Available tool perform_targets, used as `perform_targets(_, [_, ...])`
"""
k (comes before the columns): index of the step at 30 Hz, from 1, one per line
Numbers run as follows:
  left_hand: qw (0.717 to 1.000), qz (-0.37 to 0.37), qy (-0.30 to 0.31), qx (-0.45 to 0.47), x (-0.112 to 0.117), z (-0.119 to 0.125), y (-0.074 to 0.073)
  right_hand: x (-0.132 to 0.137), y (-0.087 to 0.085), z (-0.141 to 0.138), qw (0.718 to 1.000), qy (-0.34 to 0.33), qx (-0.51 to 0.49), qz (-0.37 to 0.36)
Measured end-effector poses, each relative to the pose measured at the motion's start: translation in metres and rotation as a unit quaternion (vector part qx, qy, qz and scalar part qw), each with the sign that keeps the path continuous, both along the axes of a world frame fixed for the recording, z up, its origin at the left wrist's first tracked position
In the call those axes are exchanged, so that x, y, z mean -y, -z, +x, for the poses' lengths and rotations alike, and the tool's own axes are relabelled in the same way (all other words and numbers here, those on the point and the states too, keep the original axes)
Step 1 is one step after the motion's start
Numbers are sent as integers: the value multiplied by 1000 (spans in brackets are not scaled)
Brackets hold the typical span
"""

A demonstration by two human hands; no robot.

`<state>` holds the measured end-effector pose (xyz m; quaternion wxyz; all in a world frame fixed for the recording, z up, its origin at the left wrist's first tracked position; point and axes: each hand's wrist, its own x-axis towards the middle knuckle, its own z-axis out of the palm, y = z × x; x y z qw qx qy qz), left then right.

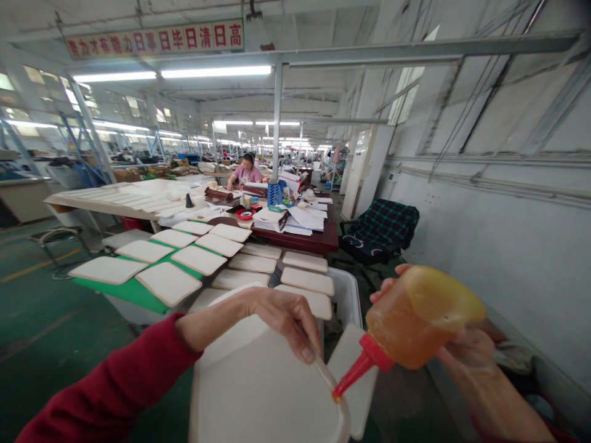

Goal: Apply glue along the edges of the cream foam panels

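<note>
One pale panel [258, 387], low and central before the wearer, slightly tilted, running out of the lower frame, so that its full long axis cannot be told; right-hand rim [342, 421] raised and rounded, slanting from the left hand down and rightward to a curved corner.

One left hand [289, 320], red sleeve behind it, grasping the panel at that rim, thumb over the upper face; fingers underneath hidden.

One right hand [468, 354], wrapped around a squeeze bottle [420, 320] of amber liquid, fingers showing at the far side. Bottle tipped, long axis falling from upper right to lower left; red nozzle [357, 371] pointing down and left, tip touching the rim or all but touching it, a spot of amber there. Left thumb nearer that spot than the right hand, and just up the rim from it, so the way along the rim toward the thumb is short.

One further panel [347, 346], lying beneath and to the right of the nozzle, close by.

Several like panels set out in rows beyond the left forearm on a green board [159, 299], more on a dark surface beside it.

Also around, clear of the hands: one white bin [351, 289]; one swivel chair with plaid cloth [388, 223]; one dark red desk [333, 231] bearing papers [307, 218] and a blue basket [276, 194]; one co-worker [249, 172] in pink, well apart
</note>
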<state>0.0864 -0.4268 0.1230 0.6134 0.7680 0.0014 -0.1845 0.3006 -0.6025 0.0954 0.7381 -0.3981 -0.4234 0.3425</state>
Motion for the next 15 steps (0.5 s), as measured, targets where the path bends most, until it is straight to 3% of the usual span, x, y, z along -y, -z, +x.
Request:
perform_targets(8, [997,10,-79,7,-7,-7,4,9,4,2,999,-29,-7,29])
perform_targets(15, [989,13,-146,28,-16,-22,9,16,27,5,997,28,-69,27])
